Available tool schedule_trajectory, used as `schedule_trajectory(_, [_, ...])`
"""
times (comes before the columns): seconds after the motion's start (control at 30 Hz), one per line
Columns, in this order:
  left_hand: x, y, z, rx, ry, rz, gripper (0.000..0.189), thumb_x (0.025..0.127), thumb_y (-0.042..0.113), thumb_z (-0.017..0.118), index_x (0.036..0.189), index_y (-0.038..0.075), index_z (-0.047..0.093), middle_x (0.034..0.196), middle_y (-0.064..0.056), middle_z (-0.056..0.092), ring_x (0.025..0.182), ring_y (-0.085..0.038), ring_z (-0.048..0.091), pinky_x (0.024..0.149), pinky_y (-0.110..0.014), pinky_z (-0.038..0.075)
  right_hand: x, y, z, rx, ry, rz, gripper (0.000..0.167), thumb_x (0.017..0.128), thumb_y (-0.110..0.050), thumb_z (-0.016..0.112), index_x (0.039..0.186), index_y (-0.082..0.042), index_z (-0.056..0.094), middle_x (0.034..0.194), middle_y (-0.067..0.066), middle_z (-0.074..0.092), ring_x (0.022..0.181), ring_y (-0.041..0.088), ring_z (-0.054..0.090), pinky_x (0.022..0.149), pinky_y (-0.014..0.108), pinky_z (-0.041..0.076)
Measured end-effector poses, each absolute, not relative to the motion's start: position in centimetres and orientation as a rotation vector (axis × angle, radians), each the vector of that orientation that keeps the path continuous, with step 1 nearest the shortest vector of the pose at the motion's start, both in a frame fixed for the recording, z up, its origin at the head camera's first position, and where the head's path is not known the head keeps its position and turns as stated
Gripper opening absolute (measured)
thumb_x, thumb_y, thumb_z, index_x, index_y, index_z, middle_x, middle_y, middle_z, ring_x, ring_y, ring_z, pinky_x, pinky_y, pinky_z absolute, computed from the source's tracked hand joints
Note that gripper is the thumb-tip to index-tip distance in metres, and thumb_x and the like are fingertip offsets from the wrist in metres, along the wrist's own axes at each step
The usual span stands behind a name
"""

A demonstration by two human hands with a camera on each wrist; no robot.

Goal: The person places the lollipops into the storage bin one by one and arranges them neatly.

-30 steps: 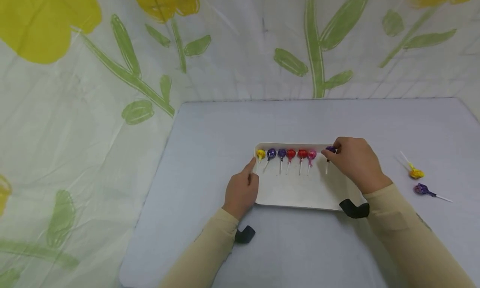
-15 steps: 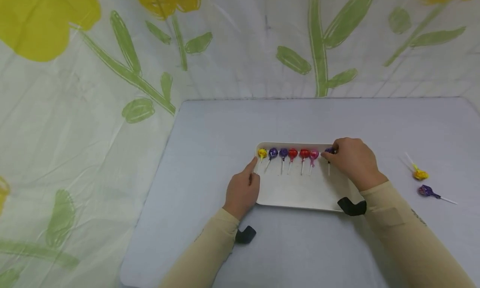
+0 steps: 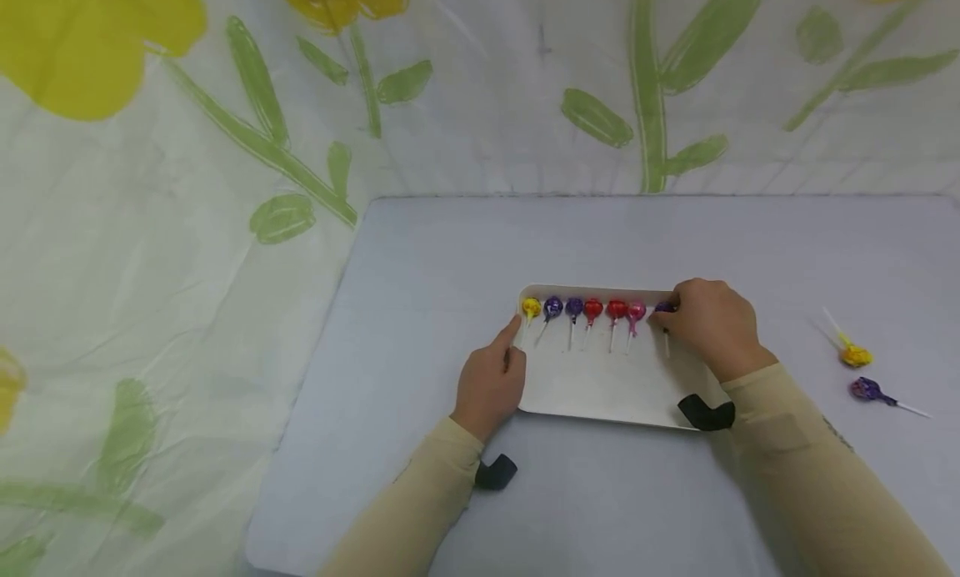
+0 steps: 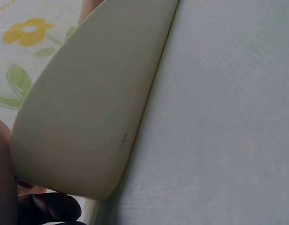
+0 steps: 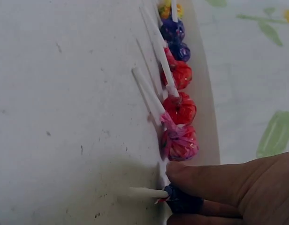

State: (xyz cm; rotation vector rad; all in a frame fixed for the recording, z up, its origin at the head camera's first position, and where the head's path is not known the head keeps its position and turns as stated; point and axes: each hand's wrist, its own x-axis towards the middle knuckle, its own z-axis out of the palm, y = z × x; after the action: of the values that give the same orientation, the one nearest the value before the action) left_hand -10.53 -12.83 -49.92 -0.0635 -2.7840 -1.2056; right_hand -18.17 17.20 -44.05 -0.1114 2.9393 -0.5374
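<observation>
A white tray (image 3: 600, 385) lies on the table, with a row of wrapped lollipops along its far wall. My right hand (image 3: 712, 327) pinches a purple lollipop (image 5: 184, 200) by its candy head at the row's right end, stick pointing toward me. Beside it is a pink lollipop (image 5: 181, 142), then two red ones, two purple ones and a yellow lollipop (image 3: 531, 308) at the left end. My left hand (image 3: 489, 385) grips the tray's left side, index finger stretched along the rim. In the left wrist view the tray's outer wall (image 4: 88, 103) shows, with fingers at its corner.
To the right of the tray a yellow lollipop (image 3: 855, 356) and a purple lollipop (image 3: 870, 388) lie on the pale table (image 3: 420, 268). A white sheet (image 3: 480, 118) printed with yellow flowers hangs behind and to the left.
The right hand has brought the purple lollipop lower and a little closer to the pink one, level with the row. The left hand stays on the tray. The head view has shifted slightly.
</observation>
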Motion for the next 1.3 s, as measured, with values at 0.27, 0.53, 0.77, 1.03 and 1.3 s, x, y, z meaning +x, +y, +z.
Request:
schedule_trajectory(0.27, [-10.4, -12.7, -50.0, -0.077, -2.778, -1.192, 0.054, 0.101, 0.017, 0.047, 0.154, 0.013, 0.056, 0.054, 0.010, 0.031, 0.049, -0.007, 0.024, 0.046, -0.026, 0.023, -18.2, 17.3, -44.6, -0.102, 2.944, -0.551, 0.038, 0.090, -0.034, 0.081, 0.100, 0.003, 0.078, 0.083, 0.014, 0.072, 0.068, 0.026, 0.058, 0.051, 0.035, 0.042])
schedule_trajectory(0.53, [-10.3, -12.7, -50.0, -0.090, -2.798, -1.190, 0.055, 0.100, 0.017, 0.046, 0.154, 0.013, 0.056, 0.055, 0.010, 0.031, 0.049, -0.007, 0.024, 0.046, -0.027, 0.024, -17.8, 17.6, -44.8, -0.092, 2.926, -0.536, 0.041, 0.088, -0.037, 0.083, 0.099, 0.003, 0.077, 0.082, 0.012, 0.072, 0.066, 0.025, 0.057, 0.050, 0.035, 0.041])
schedule_trajectory(0.77, [-10.4, -12.6, -49.8, -0.088, -2.772, -1.173, 0.053, 0.100, 0.016, 0.048, 0.152, 0.011, 0.057, 0.054, 0.010, 0.030, 0.049, -0.008, 0.024, 0.047, -0.026, 0.024, -17.9, 17.6, -44.4, -0.087, 2.927, -0.546, 0.043, 0.089, -0.038, 0.082, 0.102, 0.003, 0.077, 0.084, 0.012, 0.071, 0.066, 0.024, 0.056, 0.050, 0.035, 0.040])
schedule_trajectory(1.03, [-10.4, -12.4, -50.0, -0.094, -2.772, -1.199, 0.053, 0.101, 0.017, 0.047, 0.153, 0.012, 0.056, 0.054, 0.010, 0.031, 0.048, -0.007, 0.024, 0.046, -0.026, 0.024, -17.6, 18.1, -43.8, -0.073, 2.903, -0.545, 0.049, 0.091, -0.043, 0.078, 0.109, 0.003, 0.078, 0.101, 0.021, 0.075, 0.071, 0.026, 0.061, 0.050, 0.034, 0.044])
schedule_trajectory(1.3, [-10.5, -12.8, -50.2, -0.092, -2.756, -1.182, 0.053, 0.100, 0.017, 0.047, 0.153, 0.013, 0.057, 0.053, 0.009, 0.032, 0.048, -0.007, 0.025, 0.046, -0.026, 0.024, -17.2, 19.4, -43.2, -0.093, 2.971, -0.579, 0.050, 0.103, -0.040, 0.059, 0.112, 0.005, 0.077, 0.105, 0.025, 0.074, 0.071, 0.028, 0.062, 0.048, 0.035, 0.044])
